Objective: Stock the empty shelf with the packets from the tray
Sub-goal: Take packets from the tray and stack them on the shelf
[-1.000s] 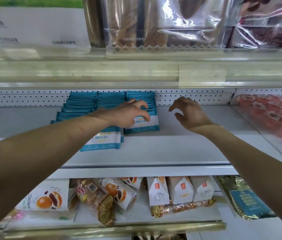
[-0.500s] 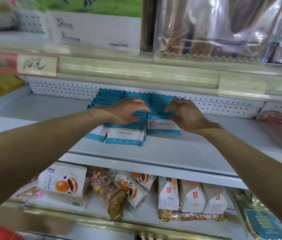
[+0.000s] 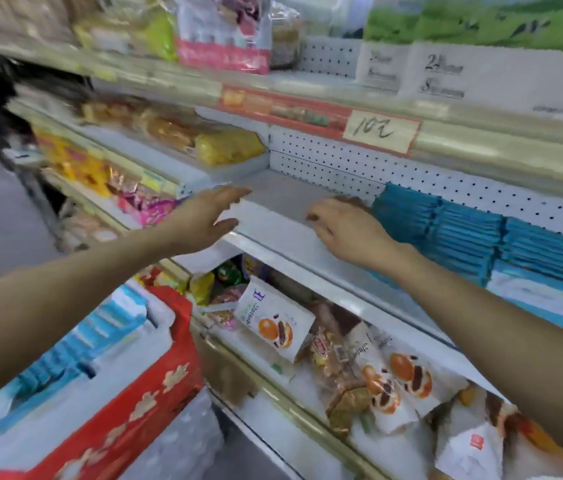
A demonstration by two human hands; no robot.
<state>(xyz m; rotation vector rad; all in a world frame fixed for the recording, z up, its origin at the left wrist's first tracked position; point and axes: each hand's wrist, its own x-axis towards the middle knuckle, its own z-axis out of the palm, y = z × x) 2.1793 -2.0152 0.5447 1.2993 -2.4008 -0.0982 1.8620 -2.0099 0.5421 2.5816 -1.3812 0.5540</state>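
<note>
Three rows of teal-and-white packets lie stacked on the white middle shelf, against the pegboard back. My right hand hovers over the shelf just left of those rows, fingers loosely curled, holding nothing. My left hand is at the shelf's left front corner with fingers stretched out and empty. At lower left a red tray holds more blue-and-white packets.
Below the middle shelf is a shelf of pastry packets. The shelf above carries a handwritten price tag. Snack bags fill the shelving to the left, beside an aisle floor.
The view has swung left, bringing the red tray in. Both hands have come off the teal stacks. The left hand has moved out past the shelf's left corner and opened.
</note>
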